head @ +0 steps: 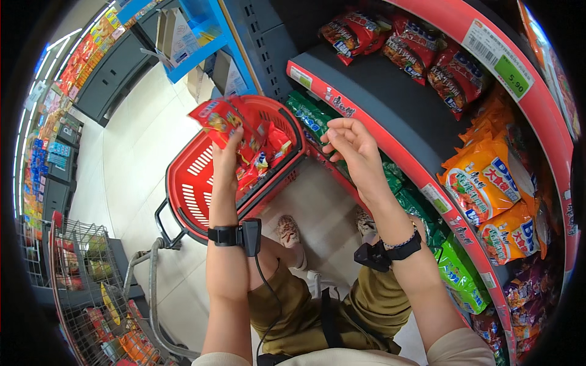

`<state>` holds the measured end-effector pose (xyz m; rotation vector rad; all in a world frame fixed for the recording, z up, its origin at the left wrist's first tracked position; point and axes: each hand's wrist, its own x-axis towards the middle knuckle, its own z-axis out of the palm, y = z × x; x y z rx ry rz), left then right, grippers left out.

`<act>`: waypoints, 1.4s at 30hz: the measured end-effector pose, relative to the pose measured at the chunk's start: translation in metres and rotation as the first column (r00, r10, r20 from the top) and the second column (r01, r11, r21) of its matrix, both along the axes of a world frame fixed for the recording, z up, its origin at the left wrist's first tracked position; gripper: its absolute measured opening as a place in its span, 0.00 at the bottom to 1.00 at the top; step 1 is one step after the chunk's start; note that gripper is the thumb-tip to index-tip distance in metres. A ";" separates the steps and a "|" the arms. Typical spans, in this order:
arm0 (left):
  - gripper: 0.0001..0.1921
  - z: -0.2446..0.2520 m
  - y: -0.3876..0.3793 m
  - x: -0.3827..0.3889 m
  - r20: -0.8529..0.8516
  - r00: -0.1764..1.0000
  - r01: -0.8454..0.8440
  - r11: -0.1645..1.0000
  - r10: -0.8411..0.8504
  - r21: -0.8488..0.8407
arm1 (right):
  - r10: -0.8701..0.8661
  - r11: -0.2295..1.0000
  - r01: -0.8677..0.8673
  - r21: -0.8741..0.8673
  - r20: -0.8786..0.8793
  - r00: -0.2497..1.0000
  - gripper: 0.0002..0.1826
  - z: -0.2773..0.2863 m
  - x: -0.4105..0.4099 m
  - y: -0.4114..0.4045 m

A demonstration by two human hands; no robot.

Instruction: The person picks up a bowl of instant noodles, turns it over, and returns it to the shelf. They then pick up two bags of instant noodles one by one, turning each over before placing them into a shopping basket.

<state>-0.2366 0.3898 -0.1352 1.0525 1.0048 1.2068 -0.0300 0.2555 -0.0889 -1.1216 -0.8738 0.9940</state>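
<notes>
My left hand (226, 153) grips a red plastic noodle packet (219, 120) above a red shopping basket (183, 176) with slotted sides. More red packets (270, 158) lie inside the basket. My right hand (352, 144) is raised in front of the shelf's red front strip, fingers curled and apart, with nothing seen in it. Green packets (309, 114) lie on the lower shelf just beyond it. On the shelf above are red noodle packets (412, 50) at the back and orange noodle packets (480, 183) to the right.
A wire shopping cart (87, 228) holding assorted goods stands at the lower left. A blue display rack (219, 41) with cardboard boxes is beyond the basket. Bright green packets (462, 274) sit on the lower shelf at the right. Stocked shelves (59, 155) line the far left.
</notes>
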 end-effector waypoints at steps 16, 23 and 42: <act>0.25 -0.065 0.018 0.038 -0.742 0.646 0.260 0.861 0.182 0.438 | -0.064 0.995 0.068 0.076 -0.052 0.997 0.10 -0.018 -0.015 0.030; 0.18 -0.016 -0.015 0.145 -0.290 0.955 0.188 0.894 -0.069 0.407 | -0.477 0.878 0.477 -0.030 -0.124 0.870 0.19 -0.006 0.058 0.104; 0.19 0.018 0.003 0.138 0.214 0.966 0.155 0.988 -0.146 -0.027 | -0.676 0.689 0.678 -0.257 0.109 0.729 0.27 0.020 0.087 0.226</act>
